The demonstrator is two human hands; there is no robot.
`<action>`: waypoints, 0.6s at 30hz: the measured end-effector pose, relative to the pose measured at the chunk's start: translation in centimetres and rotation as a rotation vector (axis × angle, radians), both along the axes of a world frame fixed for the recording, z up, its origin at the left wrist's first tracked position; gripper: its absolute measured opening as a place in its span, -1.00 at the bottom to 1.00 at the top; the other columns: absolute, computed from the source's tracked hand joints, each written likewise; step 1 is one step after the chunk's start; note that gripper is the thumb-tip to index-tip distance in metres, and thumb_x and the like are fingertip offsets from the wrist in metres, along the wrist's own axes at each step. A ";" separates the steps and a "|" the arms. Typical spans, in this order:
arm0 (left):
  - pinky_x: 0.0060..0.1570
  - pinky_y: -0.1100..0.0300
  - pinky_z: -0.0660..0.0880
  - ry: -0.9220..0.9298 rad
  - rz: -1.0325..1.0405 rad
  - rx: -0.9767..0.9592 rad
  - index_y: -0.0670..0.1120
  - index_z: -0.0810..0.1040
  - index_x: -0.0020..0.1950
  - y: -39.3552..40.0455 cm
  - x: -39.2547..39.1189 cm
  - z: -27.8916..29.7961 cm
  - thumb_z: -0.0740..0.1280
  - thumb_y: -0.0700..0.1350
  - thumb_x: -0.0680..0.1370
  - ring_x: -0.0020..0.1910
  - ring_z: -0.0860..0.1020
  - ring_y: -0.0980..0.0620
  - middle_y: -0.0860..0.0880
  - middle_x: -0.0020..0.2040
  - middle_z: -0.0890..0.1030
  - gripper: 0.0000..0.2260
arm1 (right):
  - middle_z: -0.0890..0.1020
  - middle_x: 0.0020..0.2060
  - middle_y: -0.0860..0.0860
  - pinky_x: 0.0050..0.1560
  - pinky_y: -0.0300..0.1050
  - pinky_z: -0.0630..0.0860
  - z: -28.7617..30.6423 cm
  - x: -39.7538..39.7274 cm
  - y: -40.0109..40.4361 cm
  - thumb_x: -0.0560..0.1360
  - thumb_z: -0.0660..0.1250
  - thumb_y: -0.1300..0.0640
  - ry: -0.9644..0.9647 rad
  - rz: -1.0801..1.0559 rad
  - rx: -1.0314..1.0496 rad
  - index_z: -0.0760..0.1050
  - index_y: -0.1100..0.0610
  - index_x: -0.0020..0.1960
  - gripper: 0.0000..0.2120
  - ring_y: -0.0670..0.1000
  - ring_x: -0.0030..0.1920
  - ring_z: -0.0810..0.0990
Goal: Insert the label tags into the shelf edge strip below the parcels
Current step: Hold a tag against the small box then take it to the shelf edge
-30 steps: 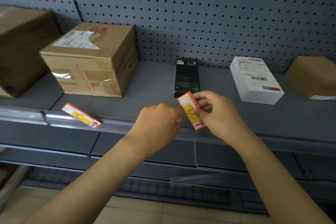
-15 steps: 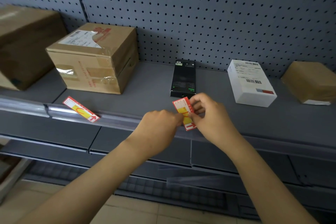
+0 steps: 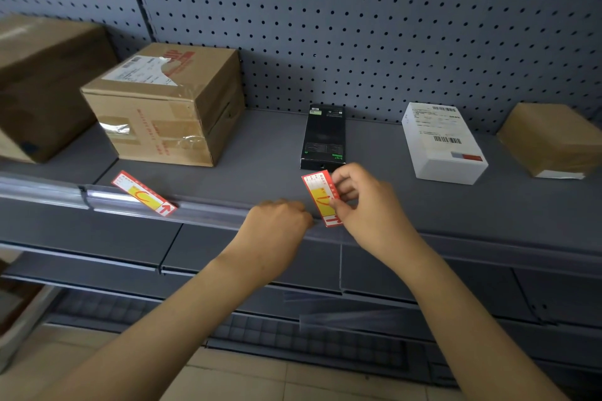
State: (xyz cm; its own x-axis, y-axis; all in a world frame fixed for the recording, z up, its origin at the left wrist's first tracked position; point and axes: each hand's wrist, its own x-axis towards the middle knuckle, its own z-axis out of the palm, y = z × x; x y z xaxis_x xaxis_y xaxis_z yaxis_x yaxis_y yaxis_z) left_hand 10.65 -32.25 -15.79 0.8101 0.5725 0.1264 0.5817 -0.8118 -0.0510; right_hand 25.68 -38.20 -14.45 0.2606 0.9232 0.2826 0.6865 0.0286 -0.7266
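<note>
My right hand [image 3: 368, 205] pinches a red and yellow label tag [image 3: 321, 197], held upright with its lower end at the clear shelf edge strip [image 3: 208, 210], just below the black box [image 3: 324, 137]. My left hand [image 3: 277, 228] lies with curled fingers on the strip right beside the tag's lower end; whether it grips the strip I cannot tell. A second red and yellow tag [image 3: 143, 194] sits slanted in the strip below the taped cardboard box [image 3: 169, 104].
On the grey shelf [image 3: 260, 156] also stand a big brown box [image 3: 42, 85] at far left, a white parcel [image 3: 441, 143] and a brown parcel [image 3: 553, 140] at right. Pegboard wall [image 3: 358, 26] behind. A lower shelf and tiled floor lie below.
My right hand has turned the tag more upright and lowered its bottom end onto the strip. My left hand stayed at the strip beside it. The camera drifted slightly.
</note>
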 end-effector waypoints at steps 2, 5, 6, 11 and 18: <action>-0.05 0.10 0.51 0.014 0.021 -0.004 0.02 0.54 0.15 -0.1 0.2 0.1 0.22 -0.25 0.51 0.06 0.57 -0.08 -0.03 0.09 0.60 -0.71 | 0.54 -0.23 -0.13 -0.27 -0.54 0.44 0.0 -0.2 0.0 0.44 0.40 0.30 -0.002 0.003 0.003 0.38 -0.03 -0.06 -0.70 -0.29 -0.24 0.52; -0.03 0.09 0.50 0.015 0.049 -0.010 -0.01 0.52 0.16 0.0 0.5 0.2 0.21 -0.24 0.52 0.08 0.55 -0.07 -0.04 0.11 0.59 -0.73 | 0.56 -0.20 -0.09 -0.27 -0.54 0.45 -0.1 -0.4 -0.1 0.44 0.40 0.30 0.002 0.011 0.004 0.38 -0.01 -0.06 -0.71 -0.28 -0.24 0.53; -0.02 0.10 0.50 0.017 0.046 -0.001 -0.02 0.51 0.17 -0.1 0.6 0.2 0.20 -0.24 0.52 0.08 0.55 -0.07 -0.05 0.12 0.58 -0.74 | 0.56 -0.19 -0.07 -0.27 -0.54 0.45 -0.1 -0.4 -0.1 0.44 0.40 0.30 0.007 0.014 0.006 0.39 0.00 -0.05 -0.72 -0.28 -0.24 0.53; -0.01 0.12 0.48 0.032 0.022 0.023 -0.07 0.47 0.20 -0.4 0.9 0.1 0.20 -0.24 0.53 0.08 0.53 -0.08 -0.09 0.14 0.55 -0.74 | 0.58 -0.18 -0.05 -0.25 -0.45 0.51 -0.2 -0.4 -0.1 0.44 0.39 0.31 -0.002 0.006 0.003 0.41 0.02 -0.04 -0.74 -0.24 -0.23 0.54; 0.00 0.10 0.49 0.046 0.034 0.004 -0.06 0.54 0.17 -0.4 1.2 0.7 0.24 -0.26 0.52 0.05 0.53 -0.07 -0.08 0.13 0.55 -0.73 | 0.61 -0.19 -0.01 -0.16 -0.16 0.59 -0.3 -0.8 -0.2 0.45 0.39 0.29 -0.053 0.032 -0.023 0.45 0.13 -0.02 -0.83 -0.04 -0.19 0.60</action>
State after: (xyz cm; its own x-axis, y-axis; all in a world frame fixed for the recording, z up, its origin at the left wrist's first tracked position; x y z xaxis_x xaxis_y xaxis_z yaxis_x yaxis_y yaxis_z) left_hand 11.83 -32.61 -15.07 0.7954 0.5991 0.0919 0.6056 -0.7916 -0.0811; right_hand 24.88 -38.38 -14.73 0.2165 0.9370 0.2742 0.7229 0.0349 -0.6900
